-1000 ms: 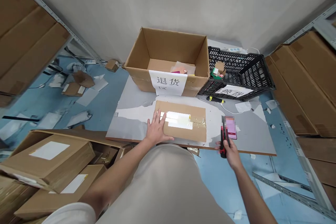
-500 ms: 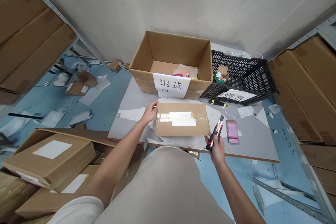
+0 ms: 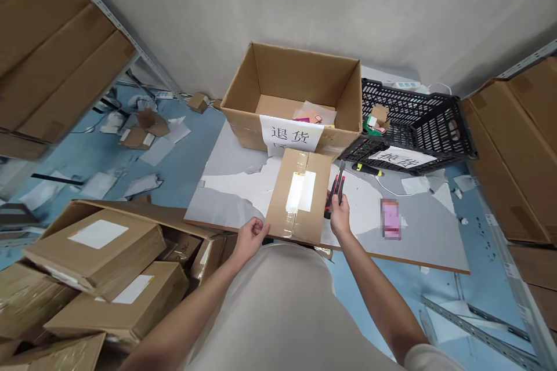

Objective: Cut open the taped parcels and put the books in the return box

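Observation:
A taped cardboard box (image 3: 281,188) with white labels lies on the table, its long side pointing away from me. My left hand (image 3: 251,239) is at its near left corner, fingers curled and touching the cardboard. On the box's right side, my right hand (image 3: 340,217) is wrapped around a red and black utility knife (image 3: 334,194). The knife's blade points up and away from me. Tape runs along the middle of the box and crosses the label area.
Behind stands a large open carton (image 3: 243,127) with a few small items inside. Right of it is a black plastic crate (image 3: 439,127). A phone (image 3: 390,220) with a blurred screen lies on the table (image 3: 435,243). More boxes (image 3: 100,243) are piled at the lower left.
The box has turned about a quarter turn, from crosswise to lengthwise. My left hand has moved to its near corner; my right hand, with the utility knife, has moved left, close beside it.

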A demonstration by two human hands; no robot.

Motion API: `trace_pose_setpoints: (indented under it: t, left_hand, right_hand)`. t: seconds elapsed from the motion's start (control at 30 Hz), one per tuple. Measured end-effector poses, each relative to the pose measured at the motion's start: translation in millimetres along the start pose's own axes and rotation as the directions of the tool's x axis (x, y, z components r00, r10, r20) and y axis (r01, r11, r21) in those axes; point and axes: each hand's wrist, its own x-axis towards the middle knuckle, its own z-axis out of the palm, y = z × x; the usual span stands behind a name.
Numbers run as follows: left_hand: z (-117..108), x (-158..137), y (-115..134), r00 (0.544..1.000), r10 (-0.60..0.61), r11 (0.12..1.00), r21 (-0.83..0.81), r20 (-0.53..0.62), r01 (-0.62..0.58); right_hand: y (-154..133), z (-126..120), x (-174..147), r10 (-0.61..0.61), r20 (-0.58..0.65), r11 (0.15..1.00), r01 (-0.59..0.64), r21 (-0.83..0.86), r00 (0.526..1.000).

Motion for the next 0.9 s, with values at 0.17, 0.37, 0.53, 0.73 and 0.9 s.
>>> trace_pose_setpoints:
  t: [0.17, 0.37, 0.53, 0.73, 0.9]
  left_hand:
    - [-6.5, 23.0, 12.9, 0.999, 0.051, 0.989, 0.141, 0.01, -0.052]
    - [-2.0, 140.7, 71.4, 0.944, 0.314, 0.916, 0.229, 0.101, -0.329]
    - [16.9, 214.2, 106.1, 0.903, 0.347, 0.876, 0.256, 0.254, -0.409]
    - [9.0, 211.8, 98.5, 0.952, 0.256, 0.912, 0.286, 0.165, -0.295]
    - [-20.3, 163.2, 69.9, 0.959, 0.234, 0.894, 0.424, -0.162, -0.147]
  right_hand:
    - [-12.7, -10.3, -12.4, 0.114, 0.006, 0.978, -0.113, 0.177, 0.993]
    - [-9.3, -41.3, -90.2, 0.396, 0.022, 0.909, -0.395, 0.136, 0.918]
    - [-0.4, -37.4, -131.8, 0.558, 0.15, 0.733, -0.57, 0.371, 0.816]
    - [8.1, -30.0, -118.3, 0.526, 0.063, 0.71, -0.479, 0.515, 0.848]
    - [3.7, -38.3, -72.0, 0.351, 0.006, 0.799, -0.302, 0.52, 0.937]
